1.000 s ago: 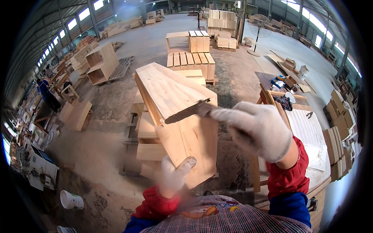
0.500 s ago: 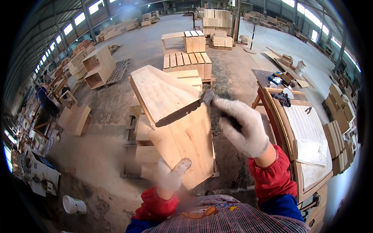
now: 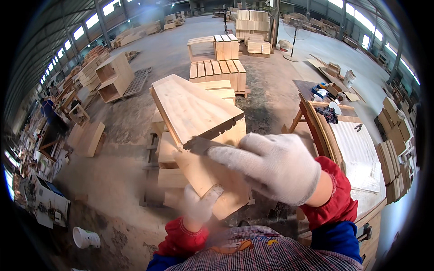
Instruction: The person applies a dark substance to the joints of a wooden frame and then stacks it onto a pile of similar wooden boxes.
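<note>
A pale wooden piece, its upper board (image 3: 192,106) meeting a lower board (image 3: 212,169) at an angle, lies across stacked wood in front of me. Dark brown paste (image 3: 226,126) coats the edge where the boards meet, ragged along its lower side. My right hand (image 3: 275,165), in a white knit glove, is closed on a putty knife (image 3: 200,145), its blade against the left end of that edge. My left hand (image 3: 201,205), gloved too, grips the near left edge of the lower board, thumb on top and the other fingers mostly hidden.
To the right stands a workbench (image 3: 359,153) covered with white sheet, a dark rag (image 3: 327,115) at its far end. Wooden boxes (image 3: 217,70) are stacked ahead. A white bucket (image 3: 86,238) lies at lower left. A pedestal fan (image 3: 294,34) stands farther back.
My right hand has swept the putty knife from the right end of the edge to its left end, coming nearer me. My left hand and the wooden piece have stayed put.
</note>
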A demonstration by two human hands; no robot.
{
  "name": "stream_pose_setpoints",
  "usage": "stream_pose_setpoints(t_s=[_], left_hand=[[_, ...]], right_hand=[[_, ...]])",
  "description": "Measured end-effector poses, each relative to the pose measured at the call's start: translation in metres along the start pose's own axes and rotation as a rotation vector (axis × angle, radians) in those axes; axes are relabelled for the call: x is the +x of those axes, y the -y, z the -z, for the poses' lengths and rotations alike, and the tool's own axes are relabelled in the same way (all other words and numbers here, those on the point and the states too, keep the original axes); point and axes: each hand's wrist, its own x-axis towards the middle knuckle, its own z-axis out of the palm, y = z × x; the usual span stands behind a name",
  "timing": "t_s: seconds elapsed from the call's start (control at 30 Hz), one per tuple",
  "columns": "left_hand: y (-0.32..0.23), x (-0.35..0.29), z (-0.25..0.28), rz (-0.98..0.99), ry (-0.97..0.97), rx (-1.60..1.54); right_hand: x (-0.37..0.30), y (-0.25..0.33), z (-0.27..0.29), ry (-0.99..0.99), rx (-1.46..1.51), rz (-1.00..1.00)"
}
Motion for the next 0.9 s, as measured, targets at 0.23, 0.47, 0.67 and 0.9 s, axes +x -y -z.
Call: stream_pose_setpoints(t_s=[0.23,0.47,0.67,0.9], left_hand=[[-0.002,0.0,-0.006,0.03,-0.06,-0.047],[-0.001,-0.001,-0.006,0.009,-0.064,-0.085],[-0.005,0.0,-0.005,-0.031,-0.056,0.071],[-0.002,0.001,0.0,-0.04,-0.019,0.112]], right_hand=[[-0.032,-0.041,0.006,-0.162,0.053,-0.189],[-0.034,-0.023,-0.017,-0.295,0.265,-0.278],[-0.038,-0.013,-0.019,-0.202,0.284,-0.367],[-0.023,0.005,-0.045,-0.277,0.335,-0.242]])
